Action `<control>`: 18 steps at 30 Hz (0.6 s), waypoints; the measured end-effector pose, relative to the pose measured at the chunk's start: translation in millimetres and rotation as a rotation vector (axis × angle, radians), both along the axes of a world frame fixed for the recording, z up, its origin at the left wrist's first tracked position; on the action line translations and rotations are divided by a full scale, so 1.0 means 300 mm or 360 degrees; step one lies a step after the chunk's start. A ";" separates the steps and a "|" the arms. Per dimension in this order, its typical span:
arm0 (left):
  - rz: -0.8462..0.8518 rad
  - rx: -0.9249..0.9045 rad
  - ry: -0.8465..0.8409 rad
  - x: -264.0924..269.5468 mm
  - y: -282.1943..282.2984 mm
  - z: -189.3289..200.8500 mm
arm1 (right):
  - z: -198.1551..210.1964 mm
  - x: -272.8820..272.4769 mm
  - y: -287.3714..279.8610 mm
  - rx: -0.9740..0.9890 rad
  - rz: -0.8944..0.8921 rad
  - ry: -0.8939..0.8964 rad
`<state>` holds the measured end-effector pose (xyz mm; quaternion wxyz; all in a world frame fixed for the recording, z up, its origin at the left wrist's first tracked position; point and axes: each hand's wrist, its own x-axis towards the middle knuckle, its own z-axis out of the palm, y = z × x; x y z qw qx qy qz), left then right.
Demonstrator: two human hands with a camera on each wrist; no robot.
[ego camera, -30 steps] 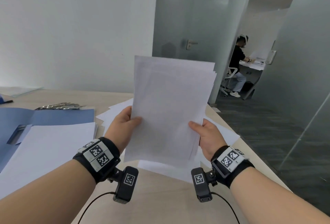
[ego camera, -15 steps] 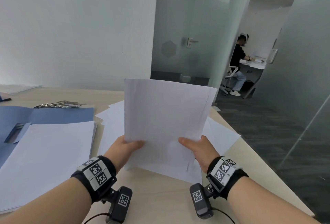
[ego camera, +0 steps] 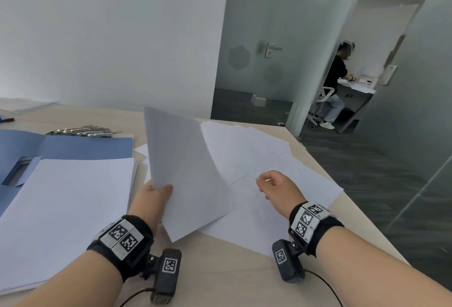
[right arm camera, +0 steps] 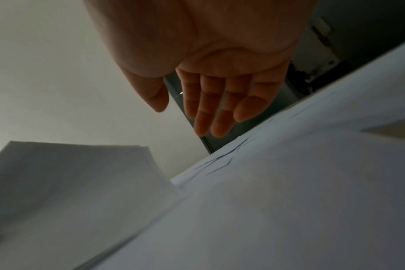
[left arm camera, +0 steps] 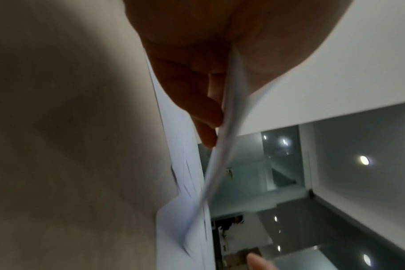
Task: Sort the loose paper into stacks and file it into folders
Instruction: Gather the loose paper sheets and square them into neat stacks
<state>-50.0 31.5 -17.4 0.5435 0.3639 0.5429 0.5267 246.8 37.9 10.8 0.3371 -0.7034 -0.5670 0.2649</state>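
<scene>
My left hand [ego camera: 156, 190] grips a thin sheaf of white paper [ego camera: 186, 172] by its left edge, tilted up over the table; the left wrist view shows the sheaf [left arm camera: 222, 146] edge-on between thumb and fingers. My right hand [ego camera: 274, 185] hovers empty just above the loose white sheets [ego camera: 247, 155] spread over the right of the table, its fingers [right arm camera: 210, 106] relaxed and nearly straight. The held sheaf [right arm camera: 69, 182] and the loose sheets [right arm camera: 289, 191] also appear in the right wrist view. An open blue folder [ego camera: 73, 147] at the left carries a squared white stack [ego camera: 68, 209].
Metal binder clips [ego camera: 83, 131] lie behind the folder. More paper [ego camera: 27, 105] rests at the far left. The table edge [ego camera: 367, 221] runs diagonally at the right, with dark floor beyond. A person [ego camera: 336, 79] sits at a desk behind glass partitions.
My right hand let go of the sheaf and moved right over the loose sheets. The left hand alone now holds the sheaf, which has dropped lower and swung left.
</scene>
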 end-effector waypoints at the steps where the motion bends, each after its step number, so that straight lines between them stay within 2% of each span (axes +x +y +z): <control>1: 0.0031 -0.0023 -0.0061 -0.004 0.006 -0.001 | 0.000 0.004 0.016 -0.0041 0.0035 -0.0186; 5: 0.0137 -0.0101 -0.0256 -0.019 0.029 -0.033 | 0.036 0.002 0.092 -0.0170 0.0237 -0.0958; 8: 0.0109 -0.0104 -0.0339 -0.025 0.040 -0.049 | 0.055 -0.009 0.167 -0.0194 0.0356 -0.1320; 14: -0.0025 -0.0030 -0.0339 -0.039 0.048 -0.064 | 0.061 -0.042 0.327 -0.0353 0.0547 -0.1675; 18: -0.0035 -0.0021 -0.0340 -0.040 0.059 -0.065 | 0.050 -0.073 0.412 -0.0447 0.0665 -0.1756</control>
